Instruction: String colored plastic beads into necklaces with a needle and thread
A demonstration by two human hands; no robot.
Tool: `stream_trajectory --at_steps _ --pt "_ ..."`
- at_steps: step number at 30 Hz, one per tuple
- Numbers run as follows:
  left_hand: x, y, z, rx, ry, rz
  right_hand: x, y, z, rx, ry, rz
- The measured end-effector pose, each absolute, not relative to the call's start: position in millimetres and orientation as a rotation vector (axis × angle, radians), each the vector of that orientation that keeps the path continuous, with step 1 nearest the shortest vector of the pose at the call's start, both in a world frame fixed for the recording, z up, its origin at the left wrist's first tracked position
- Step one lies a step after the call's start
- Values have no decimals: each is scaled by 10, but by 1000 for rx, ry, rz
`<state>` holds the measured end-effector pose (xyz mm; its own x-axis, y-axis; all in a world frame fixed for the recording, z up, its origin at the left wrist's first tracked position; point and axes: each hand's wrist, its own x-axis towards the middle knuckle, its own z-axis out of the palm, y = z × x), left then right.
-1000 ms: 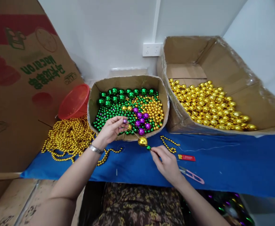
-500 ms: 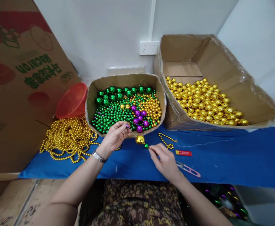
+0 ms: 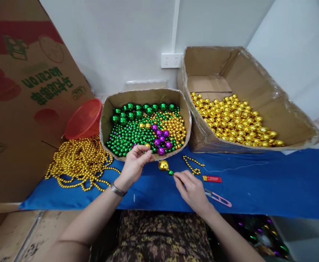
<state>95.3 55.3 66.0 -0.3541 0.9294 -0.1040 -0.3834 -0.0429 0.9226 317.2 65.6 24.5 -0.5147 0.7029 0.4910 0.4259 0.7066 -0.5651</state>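
Note:
My left hand point(image 3: 134, 165) is pinched at the front rim of the small cardboard box point(image 3: 103, 120), fingers closed on the upper end of a thin needle or thread. A large gold ball point(image 3: 163, 165) and a small green bead point(image 3: 170, 172) sit strung on that line between my hands. My right hand point(image 3: 191, 191) pinches the line's lower end just past the green bead, over the blue cloth point(image 3: 271, 185). The small box holds green, gold and purple beads point(image 3: 137, 133).
A big cardboard box point(image 3: 258, 80) of gold balls stands at the right. A heap of gold bead strings point(image 3: 79, 163) and a red bowl point(image 3: 84, 118) lie at the left. A red lighter point(image 3: 212, 178), pink snips point(image 3: 219, 199) and a short gold strand point(image 3: 192, 165) lie near my right hand.
My left hand has come down from over the bead box to its front rim, and the purple bead seen at its fingertips no longer shows. The gold ball and right hand barely moved.

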Motion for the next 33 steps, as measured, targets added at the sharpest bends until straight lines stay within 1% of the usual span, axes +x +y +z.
stream_trajectory --at_steps 3,7,10,13,17,20,23,25,27,29,30,33 --pt "1086 445 448 870 1333 1567 3174 633 21 -919 -2169 577" --pt "1283 313 101 1029 1429 1352 3213 616 -385 -1028 -2160 696" --pt "1331 290 11 1228 1498 1317 3283 644 -510 -1002 -2254 717" --pt "1298 335 179 1487 1497 1351 3306 711 -383 -1006 -2294 657" --pt "1272 420 610 1579 1360 1379 3167 812 -92 -903 -2236 611" --pt "1231 502 862 1525 1246 1372 3056 862 7 -798 -2208 682" --pt "979 738 976 1609 1251 1243 3053 898 17 -776 -2173 802" --pt "638 1019 985 1719 1421 1177 3089 920 22 -777 -2157 853" --pt "206 1350 951 1784 1839 1179 3118 938 38 -779 -2164 849" --pt "-211 1651 887 1734 2248 1044 3121 948 57 -781 -2174 815" --pt "-382 1770 849 1680 2363 957 3114 949 64 -783 -2176 803" --pt "-688 1981 742 1601 2406 911 3088 941 70 -775 -2191 817"
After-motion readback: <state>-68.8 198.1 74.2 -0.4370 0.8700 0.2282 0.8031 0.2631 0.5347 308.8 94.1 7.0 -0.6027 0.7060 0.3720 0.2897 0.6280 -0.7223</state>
